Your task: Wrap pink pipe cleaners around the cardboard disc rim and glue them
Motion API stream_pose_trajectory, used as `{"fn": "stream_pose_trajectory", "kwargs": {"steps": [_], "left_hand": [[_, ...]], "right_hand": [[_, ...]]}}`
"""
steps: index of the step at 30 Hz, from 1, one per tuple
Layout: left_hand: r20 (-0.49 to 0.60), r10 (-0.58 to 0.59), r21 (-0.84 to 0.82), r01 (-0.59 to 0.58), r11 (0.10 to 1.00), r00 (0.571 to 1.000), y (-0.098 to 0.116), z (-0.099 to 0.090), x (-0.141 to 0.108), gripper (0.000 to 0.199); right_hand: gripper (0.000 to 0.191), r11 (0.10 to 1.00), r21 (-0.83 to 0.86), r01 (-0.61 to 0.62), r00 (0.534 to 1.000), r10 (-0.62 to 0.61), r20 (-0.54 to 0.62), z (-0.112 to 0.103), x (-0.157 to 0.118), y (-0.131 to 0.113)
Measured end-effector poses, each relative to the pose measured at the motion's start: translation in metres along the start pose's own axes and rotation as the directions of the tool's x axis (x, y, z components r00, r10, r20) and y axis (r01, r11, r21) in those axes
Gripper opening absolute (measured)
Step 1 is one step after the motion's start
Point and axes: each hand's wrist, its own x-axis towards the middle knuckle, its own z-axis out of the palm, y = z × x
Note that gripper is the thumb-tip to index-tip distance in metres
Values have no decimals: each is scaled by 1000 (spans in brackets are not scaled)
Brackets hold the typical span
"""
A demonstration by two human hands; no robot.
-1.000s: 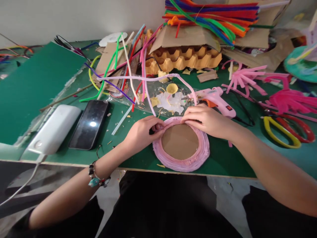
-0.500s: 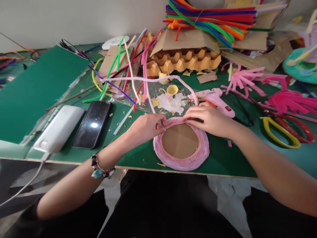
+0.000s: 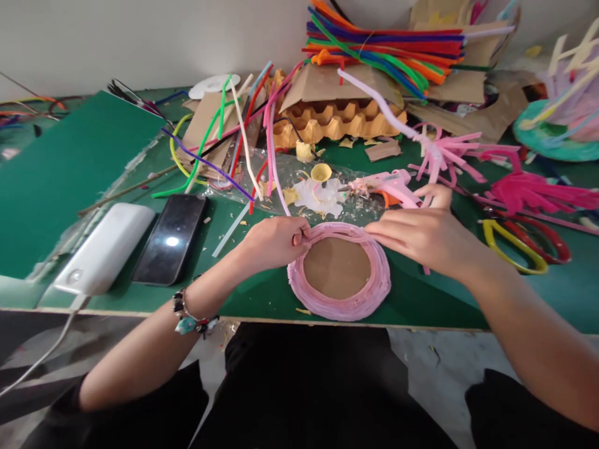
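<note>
Relative to the earlier frames, the right hand (image 3: 418, 237) has shifted rightward along the upper rim of the pink ring (image 3: 334, 307), and the pale pink strip (image 3: 369, 93) has swung over: its free end, which pointed left across the table, now stands up toward the back. The left hand (image 3: 276, 246) has kept its position.

Right hand: fingers narrowed, fingertips at the ring's upper right edge; the strip is held in this hand and rises from among its fingers. Left hand: thumb and fingers pinched on the ring's upper left edge.

Ring location: flat on the green table (image 3: 435, 302), near its front edge, between the hands. Brown cardboard (image 3: 337, 268) fills the center.

Adjacent items: a pink glue gun (image 3: 399, 182) lies just behind the right hand. Scissors (image 3: 490, 243) with yellow and red handles lie to its right. A black phone (image 3: 171, 240) lies left of the left hand, with a white block (image 3: 107, 246) beside it. At the rear, an egg tray (image 3: 337, 125) sits below a multicolored bundle of stems (image 3: 384, 45).
</note>
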Motion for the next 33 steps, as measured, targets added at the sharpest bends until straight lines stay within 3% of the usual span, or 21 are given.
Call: {"fn": "stream_pose_trajectory", "kwargs": {"steps": [5, 10, 14, 19, 23, 26, 29, 33], "left_hand": [[-11, 13, 19, -12, 1000, 1000, 0, 1, -2, 12], [-66, 38, 32, -36, 999, 997, 1, 4, -3, 12], [-45, 24, -63, -27, 998, 999, 4, 8, -7, 13], [-72, 11, -130, -21, 991, 997, 4, 10, -13, 16], [-128, 137, -29, -141, 990, 982, 0, 6, -7, 14], [-158, 314, 31, -313, 949, 936, 1, 0, 4, 17], [-41, 444, 37, -443, 896, 895, 7, -4, 16, 20], [49, 474, 89, -477, 875, 879, 15, -4, 31, 22]], "right_hand": [[28, 993, 64, 95, 995, -97, 19, 4, -6, -7], [29, 991, 128, -25, 999, 21, 28, 12, -8, -10], [29, 981, 171, -96, 995, 95, 15, 16, -10, -11], [30, 990, 83, -114, 993, 113, 16, 13, -11, -17], [30, 993, 16, -115, 993, 115, -10, 9, -10, -23], [28, 992, 38, -116, 992, 118, -40, 9, -9, -26], [27, 983, 84, -160, 985, 165, -47, 10, -6, -27], [25, 971, 112, -211, 973, 220, -66, 10, -1, -30]]}}
